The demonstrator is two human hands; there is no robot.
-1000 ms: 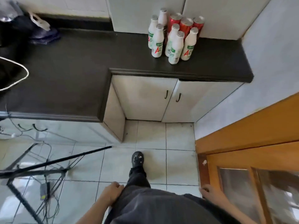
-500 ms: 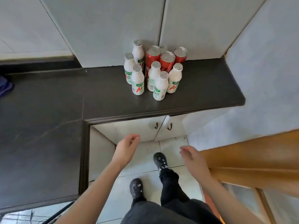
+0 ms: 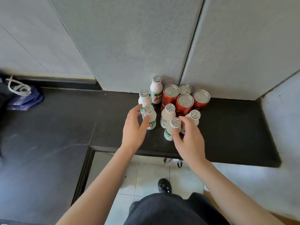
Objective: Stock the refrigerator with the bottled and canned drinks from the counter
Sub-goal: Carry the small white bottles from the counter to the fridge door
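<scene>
Six small white bottles [image 3: 156, 92] w/ silver caps & four red cans [image 3: 170, 97] stand in a tight bunch at the back of the black counter [image 3: 227, 127], right up against the gray wall panels [image 3: 146, 38]. Cans are at the back right, bottles in front & to the left. All stand up straight.

Left hand [image 3: 134, 127] is at the front-left bottle [image 3: 150, 118]. Fingers are spread & mostly straight, not closed. Thumb lies across the bottle's front; the other fingers are on its left side, by the next bottle behind. It's not gripping.

Right hand [image 3: 189, 138] is at the front bottle [image 3: 170, 129], the one nearest the counter edge. Thumb lies on its side, under the cap. Fingers bend round behind it, btw it & the right-side bottle [image 3: 194, 118]. Can't tell if the hand squeezes it or just touches.

Far left on the counter: a blue bag [image 3: 24, 99] w/ a white strap. Down below: white floor tiles [image 3: 146, 176] & one black shoe [image 3: 164, 186].
</scene>
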